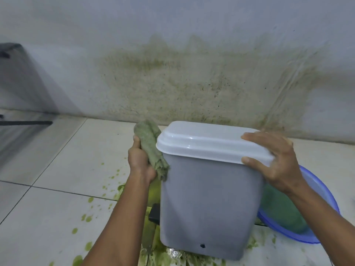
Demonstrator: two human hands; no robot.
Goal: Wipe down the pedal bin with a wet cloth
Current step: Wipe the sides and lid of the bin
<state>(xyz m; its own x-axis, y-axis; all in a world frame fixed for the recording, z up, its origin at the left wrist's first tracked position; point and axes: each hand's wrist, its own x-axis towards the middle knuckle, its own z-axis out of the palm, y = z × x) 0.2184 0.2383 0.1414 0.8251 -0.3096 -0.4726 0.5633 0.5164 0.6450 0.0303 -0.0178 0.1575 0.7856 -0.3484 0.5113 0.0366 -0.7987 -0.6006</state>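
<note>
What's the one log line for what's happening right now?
left hand grips green cloth against pedal bin side | right hand holds white lid | blue basin beside bin | green splashes on floor tiles

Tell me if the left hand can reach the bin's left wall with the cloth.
Probably yes: the left hand grips the cloth right beside the bin, nothing between them; the right hand holds the lid.

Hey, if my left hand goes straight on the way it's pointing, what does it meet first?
Probably the stained wall behind the bin, its cloth brushing the lid; depth unclear.
</note>
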